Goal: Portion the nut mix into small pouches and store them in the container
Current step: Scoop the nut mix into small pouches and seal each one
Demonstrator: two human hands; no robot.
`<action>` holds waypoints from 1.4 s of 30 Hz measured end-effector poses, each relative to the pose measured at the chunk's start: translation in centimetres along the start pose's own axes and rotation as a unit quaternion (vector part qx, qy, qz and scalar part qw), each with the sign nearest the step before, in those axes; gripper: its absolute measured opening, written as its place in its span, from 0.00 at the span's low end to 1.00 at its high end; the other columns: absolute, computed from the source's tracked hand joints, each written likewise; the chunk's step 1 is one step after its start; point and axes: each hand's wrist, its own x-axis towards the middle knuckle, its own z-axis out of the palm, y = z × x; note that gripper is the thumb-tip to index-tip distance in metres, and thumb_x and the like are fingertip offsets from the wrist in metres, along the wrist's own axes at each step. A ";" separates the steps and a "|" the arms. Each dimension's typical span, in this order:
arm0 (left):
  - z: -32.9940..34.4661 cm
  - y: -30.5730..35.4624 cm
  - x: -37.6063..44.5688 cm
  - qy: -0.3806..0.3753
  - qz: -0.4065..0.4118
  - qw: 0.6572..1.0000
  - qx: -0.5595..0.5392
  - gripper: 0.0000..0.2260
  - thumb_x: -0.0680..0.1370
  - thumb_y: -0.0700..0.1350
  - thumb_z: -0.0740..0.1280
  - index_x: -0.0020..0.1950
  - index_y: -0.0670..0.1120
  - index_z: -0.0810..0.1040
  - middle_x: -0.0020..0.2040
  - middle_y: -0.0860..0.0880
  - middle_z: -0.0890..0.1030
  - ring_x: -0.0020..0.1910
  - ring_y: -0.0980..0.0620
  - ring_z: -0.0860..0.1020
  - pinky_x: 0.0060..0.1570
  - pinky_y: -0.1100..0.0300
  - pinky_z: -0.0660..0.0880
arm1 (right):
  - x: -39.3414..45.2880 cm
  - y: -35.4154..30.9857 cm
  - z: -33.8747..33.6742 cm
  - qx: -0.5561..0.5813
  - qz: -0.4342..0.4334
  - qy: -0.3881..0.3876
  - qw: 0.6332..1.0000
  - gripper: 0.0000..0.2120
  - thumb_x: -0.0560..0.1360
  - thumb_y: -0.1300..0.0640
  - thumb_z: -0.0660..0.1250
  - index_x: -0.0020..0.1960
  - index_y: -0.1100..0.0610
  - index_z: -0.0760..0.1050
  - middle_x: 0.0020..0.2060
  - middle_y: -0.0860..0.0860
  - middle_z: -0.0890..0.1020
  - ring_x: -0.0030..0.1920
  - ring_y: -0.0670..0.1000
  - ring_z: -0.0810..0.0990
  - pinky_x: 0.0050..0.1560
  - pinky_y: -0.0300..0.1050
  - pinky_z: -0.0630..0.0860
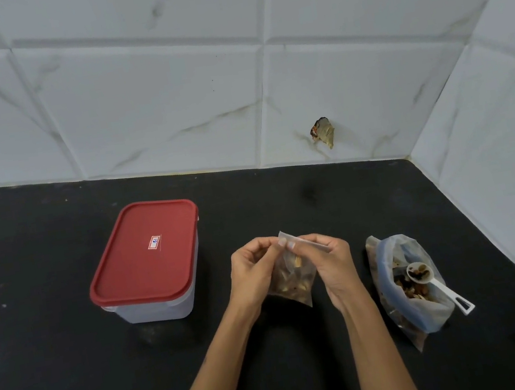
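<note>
Red lid [143, 251] seated on the translucent container [159, 306], far left on the black bench [56, 361]; it looks closed, so nothing can go in until the lid comes off.

Centre: left hand [251, 271] and right hand [330, 260] hold a small clear pouch [293, 281] up off the bench, between container and supply bag. Fingers [282, 242] of both hands pinch the top strip of the pouch, thumbs and forefingers clamped on it. Nuts sit in the lower half. Judged step: pressing the seal shut.

Right: larger plastic bag of nut mix [405, 286], mouth open, lying on the bench with a white scoop [432, 282] resting in it, bowl loaded, handle poking out towards the bench edge.

Risks from here:
- Seal only part-closed (cannot tell how far along the strip it has caught); tipping the pouch toward the container would spill nuts.
- A nut caught in the strip would stop it closing.
- Both hands busy, lid on: the pouch must be put down or held one-handed, and could slip.
- A forearm brushing the scoop handle could flip its load onto the bench.
</note>
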 end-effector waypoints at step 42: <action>-0.7 -2.6 2.0 0.190 -0.095 0.976 0.049 0.07 0.80 0.42 0.62 0.46 0.42 0.77 0.39 0.48 0.80 0.38 0.53 0.78 0.41 0.55 0.79 | 2.9 5.1 -0.3 -0.066 0.007 0.027 0.997 0.08 0.77 0.57 0.66 0.46 0.59 0.82 0.45 0.55 0.83 0.46 0.52 0.84 0.50 0.51 0.81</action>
